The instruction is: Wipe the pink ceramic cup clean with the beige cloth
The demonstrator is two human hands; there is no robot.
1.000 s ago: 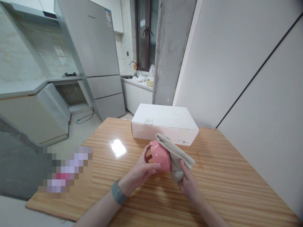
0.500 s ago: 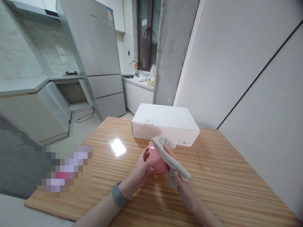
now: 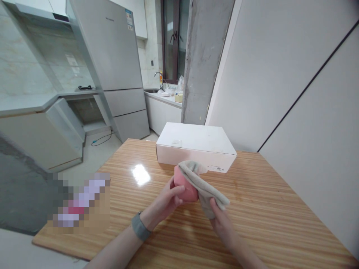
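My left hand (image 3: 169, 198), with a grey band on its wrist, grips a smooth, glossy pink container (image 3: 188, 191) above the wooden table. Its thumb lies across the near side. A light grey cloth (image 3: 200, 184) drapes over the container's top and right side. My right hand (image 3: 220, 218) is closed on the cloth's lower right end, thumb on top. Under the cloth, part of the container and some of my right fingers are hidden. A pale, thin piece (image 3: 203, 169) shows by the cloth's far edge; I cannot tell what it is.
Just behind my hands, a closed white box (image 3: 196, 139) lies on the wooden table (image 3: 134, 213). A blurred-out patch (image 3: 84, 201) covers something at the table's left edge. Beyond stand a fridge (image 3: 112, 48), a sink counter and a concrete pillar; a white wall borders the right.
The pink container has moved slightly up and left and turned a little in my left hand. My right hand has shifted slightly rightward, with the cloth's lower end pulled right.
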